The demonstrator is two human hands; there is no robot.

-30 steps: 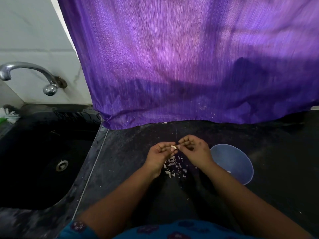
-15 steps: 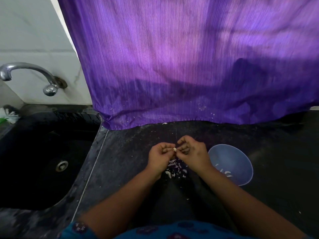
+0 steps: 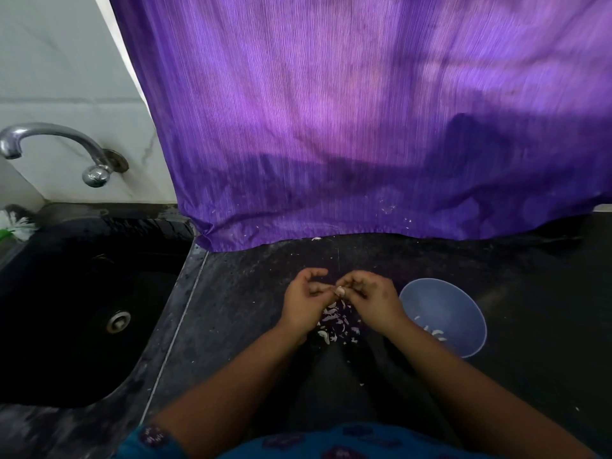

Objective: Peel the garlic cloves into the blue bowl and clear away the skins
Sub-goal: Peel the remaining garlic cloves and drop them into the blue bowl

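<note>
Grip: both hands, left hand (image 3: 303,301) and right hand (image 3: 367,298), pinching garlic clove (image 3: 340,290) above skins (image 3: 336,323), beside blue bowl (image 3: 443,318). Risked dropping clove among skins if pinched loosely.

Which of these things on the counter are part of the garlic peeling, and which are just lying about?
Part of the job:
garlic clove, pinched between left hand and right hand
blue bowl, holding a few pale pieces
skins piled on the counter under the hands

Just there:
sink
tap
purple curtain
brush beside the sink
</note>
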